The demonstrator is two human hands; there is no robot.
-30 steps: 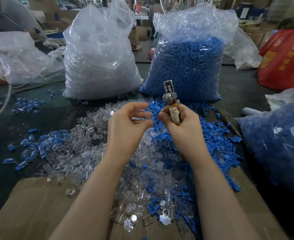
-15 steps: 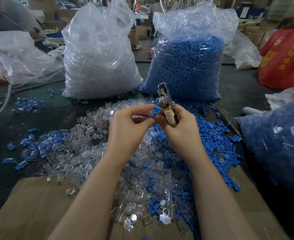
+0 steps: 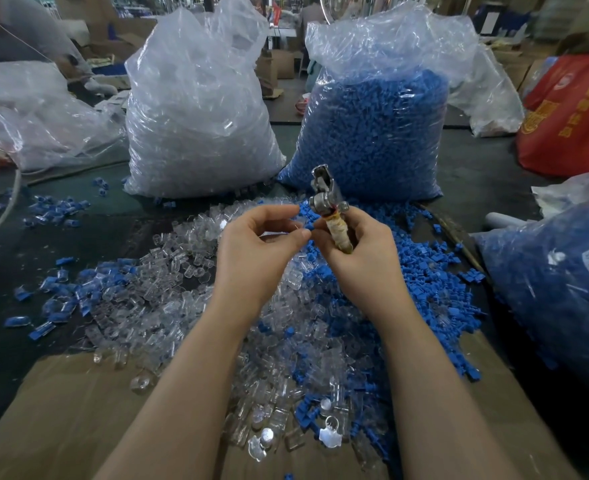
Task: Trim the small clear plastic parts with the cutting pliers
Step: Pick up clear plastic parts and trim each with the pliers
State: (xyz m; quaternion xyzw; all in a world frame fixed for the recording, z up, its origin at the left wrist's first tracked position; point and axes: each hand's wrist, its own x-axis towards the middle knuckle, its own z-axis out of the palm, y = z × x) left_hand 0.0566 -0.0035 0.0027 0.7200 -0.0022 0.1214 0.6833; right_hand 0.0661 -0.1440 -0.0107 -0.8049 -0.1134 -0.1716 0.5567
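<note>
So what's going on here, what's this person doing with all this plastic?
A person is trimming small clear plastic parts by hand. The right hand grips cutting pliers, head pointing up, while the left hand pinches a small clear piece beside them; the piece is not between the blades. Below lies a mixed heap of clear and blue parts. Behind stand a bag of clear parts and a bag of blue parts.

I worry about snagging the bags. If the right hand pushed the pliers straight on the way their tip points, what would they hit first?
Probably the bag of blue parts: the cutting pliers in the right hand point up and away toward its lower front. Depth is unclear from one view.
</note>
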